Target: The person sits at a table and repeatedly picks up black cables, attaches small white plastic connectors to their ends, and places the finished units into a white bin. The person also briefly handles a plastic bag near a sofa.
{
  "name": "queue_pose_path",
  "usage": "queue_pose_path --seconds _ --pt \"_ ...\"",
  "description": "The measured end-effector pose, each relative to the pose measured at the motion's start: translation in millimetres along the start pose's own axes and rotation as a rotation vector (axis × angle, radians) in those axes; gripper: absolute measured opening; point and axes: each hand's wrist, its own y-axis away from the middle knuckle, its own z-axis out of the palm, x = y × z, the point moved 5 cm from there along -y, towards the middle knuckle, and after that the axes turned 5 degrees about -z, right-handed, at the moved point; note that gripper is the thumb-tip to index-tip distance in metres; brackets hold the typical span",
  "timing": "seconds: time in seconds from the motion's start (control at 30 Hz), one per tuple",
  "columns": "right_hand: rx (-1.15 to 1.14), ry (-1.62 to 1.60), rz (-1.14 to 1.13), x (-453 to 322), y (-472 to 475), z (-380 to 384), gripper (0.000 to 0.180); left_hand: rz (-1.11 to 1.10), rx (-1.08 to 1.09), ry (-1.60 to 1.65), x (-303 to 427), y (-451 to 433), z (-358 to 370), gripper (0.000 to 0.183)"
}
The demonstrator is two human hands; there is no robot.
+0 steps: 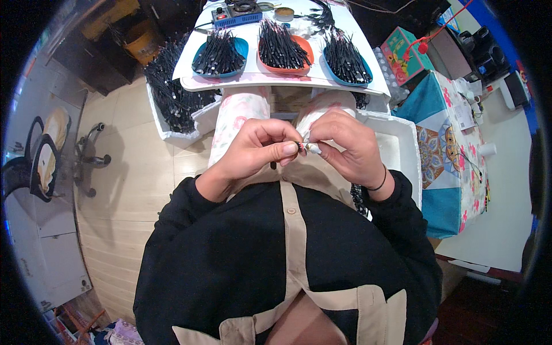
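In front of my lap, my left hand pinches a short black cable end between thumb and fingers. Small coloured wires, some reddish, show at its tip. A crumpled bit of white tissue or cloth is in my right hand, pressed against those wires. The fingertips of both hands nearly meet, so part of the cable is hidden. Beyond them, bundles of black cables with bare ends fill an orange tray, a left blue tray and a right blue tray.
The trays stand along the front of a white table. Behind them sit a blue electrical device and a small round tin. Foam boxes flank my legs: the left foam box holds black cables, the right foam box stands close by.
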Motion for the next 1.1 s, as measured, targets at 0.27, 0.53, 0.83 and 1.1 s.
queue_pose_path --seconds 0.27,0.53,0.83,1.1 --pt "0.092 -0.142 0.117 16 11 -5 0.022 -0.046 0.072 0.421 -13 -2 -3 0.014" --pt "0.231 0.336 -0.27 -2 13 -4 0.024 -0.12 -0.061 0.646 -21 -5 5 0.013" --pt "0.131 0.042 0.066 13 10 8 0.016 0.033 0.094 0.117 -10 -5 4 0.009" --pt "-0.062 -0.766 0.67 38 31 20 0.017 0.314 0.189 -0.576 9 0 -2 0.009"
